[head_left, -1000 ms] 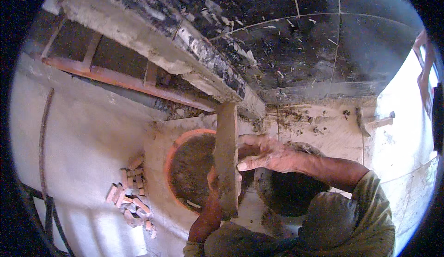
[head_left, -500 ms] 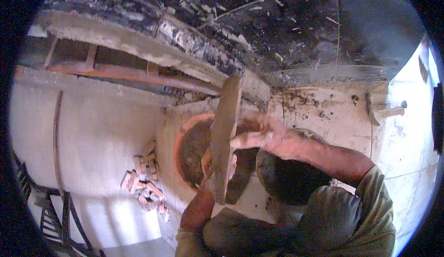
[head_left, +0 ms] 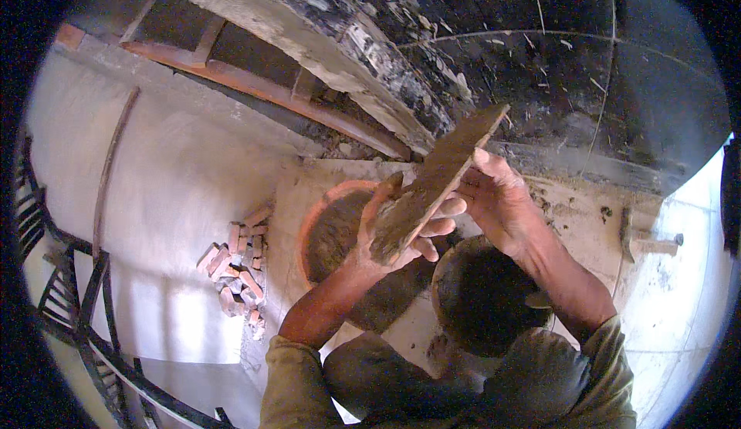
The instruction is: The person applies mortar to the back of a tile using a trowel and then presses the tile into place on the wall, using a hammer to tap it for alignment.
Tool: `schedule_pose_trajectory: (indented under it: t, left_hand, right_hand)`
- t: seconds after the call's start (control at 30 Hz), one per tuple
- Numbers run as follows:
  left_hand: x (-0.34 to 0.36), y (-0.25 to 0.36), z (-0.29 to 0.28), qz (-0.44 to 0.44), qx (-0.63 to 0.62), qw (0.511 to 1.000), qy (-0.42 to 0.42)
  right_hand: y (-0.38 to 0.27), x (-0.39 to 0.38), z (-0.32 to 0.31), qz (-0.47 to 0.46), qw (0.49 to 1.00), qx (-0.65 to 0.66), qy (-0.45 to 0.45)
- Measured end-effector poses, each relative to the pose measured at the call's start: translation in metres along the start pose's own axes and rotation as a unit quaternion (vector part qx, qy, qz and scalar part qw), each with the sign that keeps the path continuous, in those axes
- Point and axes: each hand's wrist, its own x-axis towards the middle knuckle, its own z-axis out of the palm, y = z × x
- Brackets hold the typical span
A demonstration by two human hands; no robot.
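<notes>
Head | board (head_left: 434, 182): long axis toward upper right | left hand (head_left: 369, 245), right hand (head_left: 500, 203) grasping it

Rm w/ pale floor (head_left: 287, 201), beige nr ctr. Bright light patch (head_left: 204, 328), softly streaked, lower L, near blk slatted furniture (head_left: 94, 286). Upper R: lg. blk surface (head_left: 559, 81) w/ thin pale joint lines, scattered flecks. Far R: pale, jointed surface (head_left: 687, 298), brightly lit.

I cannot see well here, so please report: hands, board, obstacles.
Left hand grips tilted board. Right hand at its edge. Orange tub beyond left hand.
</notes>
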Motion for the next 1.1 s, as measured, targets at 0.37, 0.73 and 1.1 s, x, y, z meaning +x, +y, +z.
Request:
schedule_pose_trajectory:
  t: [0.37,0.73,1.1]
  left_hand:
    - [0.033,0.001,-0.002,0.065,0.180,0.981,-0.042]
    - [0.029,0.006,-0.008,0.044,0.149,0.986,-0.061]
    - [-0.024,0.017,-0.020,0.103,0.249,0.953,0.141]
  right_hand:
    - [-0.010,0.010,-0.001,-0.054,0.989,0.040,0.130]
    - [-0.015,0.016,0.006,-0.066,0.978,0.076,0.183]
    - [-0.016,0.023,-0.019,-0.195,0.961,0.031,0.196]
